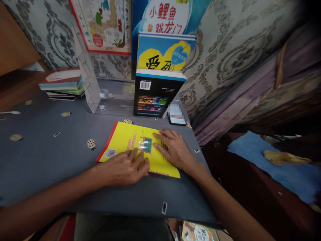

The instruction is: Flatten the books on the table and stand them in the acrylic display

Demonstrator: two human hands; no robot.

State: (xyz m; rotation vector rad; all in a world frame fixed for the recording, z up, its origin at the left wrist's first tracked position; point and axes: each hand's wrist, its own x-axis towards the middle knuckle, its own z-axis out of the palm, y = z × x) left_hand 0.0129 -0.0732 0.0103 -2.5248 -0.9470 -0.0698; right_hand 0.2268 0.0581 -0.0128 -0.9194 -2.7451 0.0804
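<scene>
A thin yellow book (122, 134) with a red spine lies closed on the table, its barcode side facing up. A small chalkboard picture is printed near its middle. My left hand (126, 167) rests on the lower part of the cover, fingers a little bent and apart. Across the right part of the book, my right hand (175, 149) lies with its fingers spread on the cover. Both hands touch the book from above and neither grasps it. The fingers cover some of the print.
Behind the book stands a clear acrylic rack (91, 87) holding several upright books, among them a black-backed book (155, 90). A phone (177, 115) leans at its right. Stacked books (62, 83) lie at the back left. A blue cloth (273, 167) is off to the right.
</scene>
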